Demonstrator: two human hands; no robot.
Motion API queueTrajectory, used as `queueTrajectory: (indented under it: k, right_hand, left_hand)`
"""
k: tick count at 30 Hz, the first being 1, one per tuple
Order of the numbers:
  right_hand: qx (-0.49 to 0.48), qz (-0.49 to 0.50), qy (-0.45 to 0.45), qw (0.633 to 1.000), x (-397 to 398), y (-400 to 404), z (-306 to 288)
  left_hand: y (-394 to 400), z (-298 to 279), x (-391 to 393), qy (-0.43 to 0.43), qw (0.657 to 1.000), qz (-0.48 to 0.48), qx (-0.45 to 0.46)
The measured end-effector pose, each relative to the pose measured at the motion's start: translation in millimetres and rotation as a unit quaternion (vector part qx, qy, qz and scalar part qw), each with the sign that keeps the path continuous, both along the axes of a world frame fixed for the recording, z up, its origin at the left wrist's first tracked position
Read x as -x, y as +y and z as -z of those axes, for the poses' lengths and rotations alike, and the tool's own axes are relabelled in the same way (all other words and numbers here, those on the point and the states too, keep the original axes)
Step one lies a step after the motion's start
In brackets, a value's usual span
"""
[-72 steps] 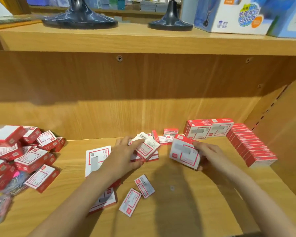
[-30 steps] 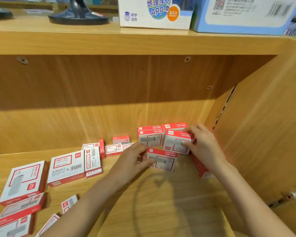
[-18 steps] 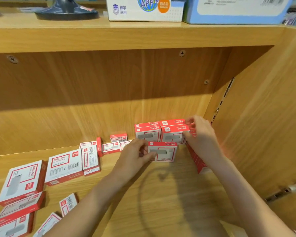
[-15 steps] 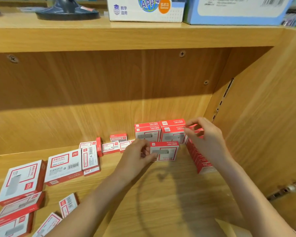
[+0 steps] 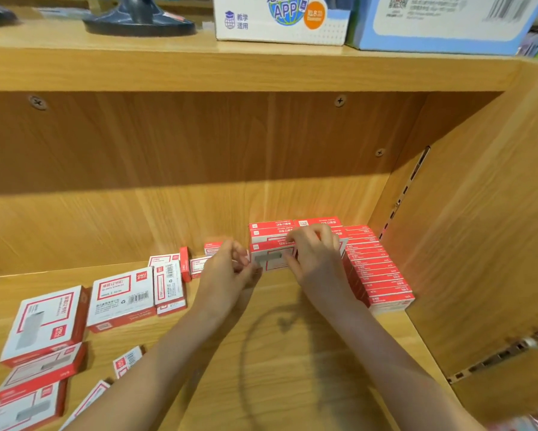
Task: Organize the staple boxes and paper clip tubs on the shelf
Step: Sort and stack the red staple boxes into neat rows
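A red-and-white staple box stands upright on the wooden shelf, in front of two more staple boxes stacked against the back panel. My right hand grips the front box from its right side, fingers over its top and thumb on its face. My left hand sits at the box's left edge with curled fingers; blur hides whether it pinches the box. A tight row of staple boxes runs along the right wall. Loose staple boxes lie to the left.
Larger flat boxes and small ones are scattered over the left half of the shelf. The side panel closes the right. On the upper shelf stand a white carton, a blue carton and a dark lamp base.
My right hand left the back right box and took hold of the front box. That box has been pushed back against the stack. My left hand slid to its left edge.
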State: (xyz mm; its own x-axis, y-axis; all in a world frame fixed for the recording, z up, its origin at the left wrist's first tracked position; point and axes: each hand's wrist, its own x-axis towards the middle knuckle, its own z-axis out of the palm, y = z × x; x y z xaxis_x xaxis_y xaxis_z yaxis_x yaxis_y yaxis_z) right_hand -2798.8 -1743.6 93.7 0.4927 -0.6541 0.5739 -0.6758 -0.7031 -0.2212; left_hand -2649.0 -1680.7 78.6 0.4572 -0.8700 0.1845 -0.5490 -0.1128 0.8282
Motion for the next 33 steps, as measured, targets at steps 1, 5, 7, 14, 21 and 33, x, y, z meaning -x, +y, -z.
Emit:
queueTrajectory:
  k: [1,5,7,14,21,33]
  right_hand:
    - [0.014,0.02,0.003,1.0,-0.5,-1.8,2.5]
    - [0.028,0.086,0.005,0.996,-3.8,-7.1,5.2]
    - [0.032,0.094,0.015,0.995,-5.1,-7.9,4.0]
    - [0.004,0.072,-0.048,0.996,-5.7,5.3,4.5]
    - [-0.063,-0.121,-0.103,0.985,-76.3,56.6,8.0]
    - [-0.215,-0.18,0.018,0.96,-112.5,87.2,32.2]
  left_hand:
    - [-3.4,-0.6,2.3,-0.009,1.0,0.0,-0.001]
    - [-11.3,-1.1,3.3,-0.013,1.0,0.003,-0.013]
    - [-11.7,-2.4,1.9,0.001,1.0,0.011,-0.018]
    - [6.4,-7.6,-14.8,-0.036,0.998,0.048,0.01]
    - [82.6,-4.8,-87.4,-0.199,0.979,0.044,-0.023]
    - [127.5,3.3,-156.2,-0.262,0.948,0.088,-0.157]
